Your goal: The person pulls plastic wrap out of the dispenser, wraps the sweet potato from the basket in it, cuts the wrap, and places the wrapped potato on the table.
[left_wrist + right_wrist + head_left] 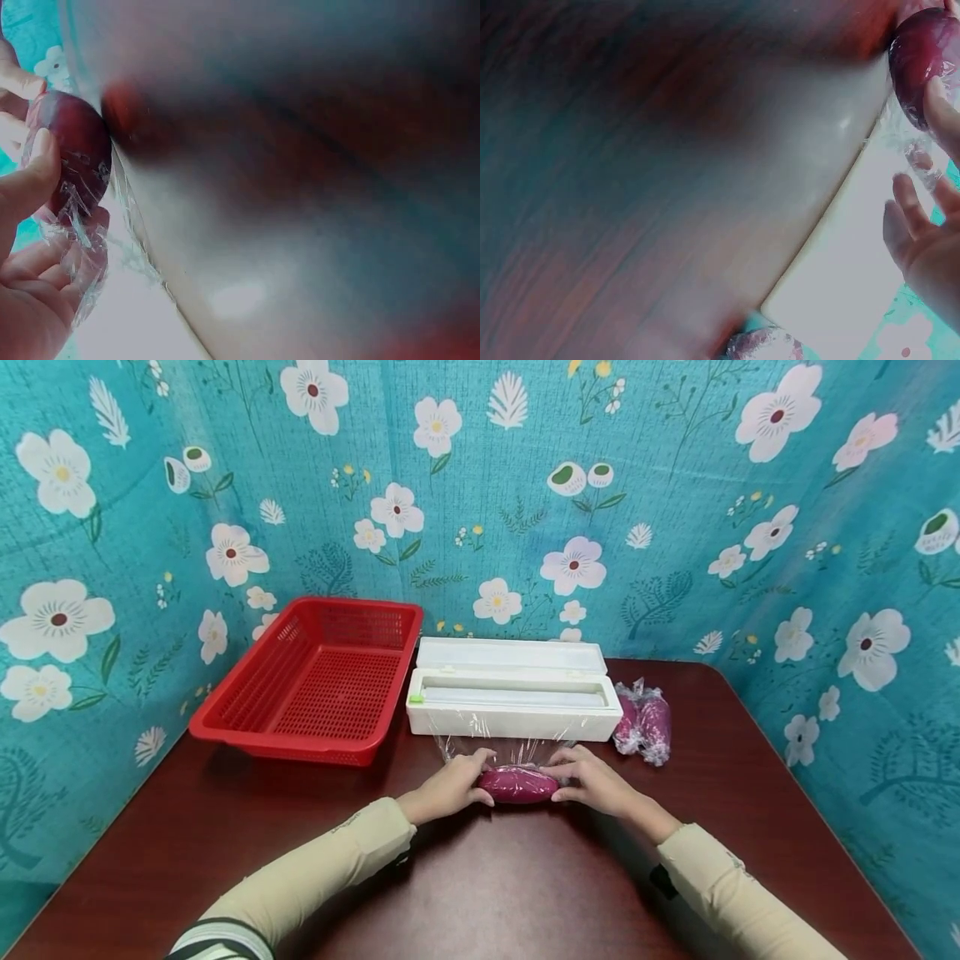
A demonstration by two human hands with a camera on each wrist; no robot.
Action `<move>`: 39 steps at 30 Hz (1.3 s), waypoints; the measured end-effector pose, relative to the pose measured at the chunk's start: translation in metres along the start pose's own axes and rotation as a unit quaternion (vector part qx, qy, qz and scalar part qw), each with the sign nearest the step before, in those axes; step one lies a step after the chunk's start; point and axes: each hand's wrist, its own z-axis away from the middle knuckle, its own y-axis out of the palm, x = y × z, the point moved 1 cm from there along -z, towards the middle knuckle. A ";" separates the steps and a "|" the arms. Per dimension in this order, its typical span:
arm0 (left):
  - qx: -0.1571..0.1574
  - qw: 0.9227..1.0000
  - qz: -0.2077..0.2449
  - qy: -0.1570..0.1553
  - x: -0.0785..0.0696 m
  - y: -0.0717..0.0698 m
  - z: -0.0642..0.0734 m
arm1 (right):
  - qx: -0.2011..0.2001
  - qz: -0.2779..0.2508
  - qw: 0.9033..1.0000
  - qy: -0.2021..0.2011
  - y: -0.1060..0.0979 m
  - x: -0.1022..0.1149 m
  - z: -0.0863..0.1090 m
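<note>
A reddish-purple oblong vegetable that looks like a sweet potato (pixel 517 785) lies lengthwise between my hands, with clear plastic wrap (pixel 517 750) around it. The film stretches back from it to the white box. At its left end my left hand (pixel 453 787) grips it; in the left wrist view that thumb presses on its side and crumpled film covers the fingers. My right hand (pixel 600 782) grips the right end, thumb on the near side. The right wrist view shows the thumb on the wrapped sweet potato (pixel 919 64), other fingers loosely bent by the film.
Behind my hands stands the white cling film box (pixel 517 724), lid (pixel 510 656) up and a film roll (pixel 513 697) inside. A red basket (pixel 330 693) is at the left. Right of the box lie wrapped purple pieces (pixel 654 727). All rest on a dark wooden table (pixel 510 885).
</note>
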 end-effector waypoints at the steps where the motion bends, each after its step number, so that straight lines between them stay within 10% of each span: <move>1: 0.002 1.000 0.002 0.000 0.000 0.000 -0.001 | -0.016 0.009 1.000 0.003 0.000 0.001 0.000; 13: 0.045 0.999 0.021 -0.004 0.007 -0.004 -0.005 | -0.017 -0.002 1.000 0.005 -0.001 0.002 -0.001; 29: 0.013 1.000 0.010 -0.025 0.020 0.004 -0.013 | -0.034 0.029 0.999 0.015 0.010 -0.009 -0.011; 39: -0.015 0.998 -0.008 -0.067 0.020 0.002 -0.021 | -0.051 -0.044 0.997 0.025 0.013 -0.015 -0.015</move>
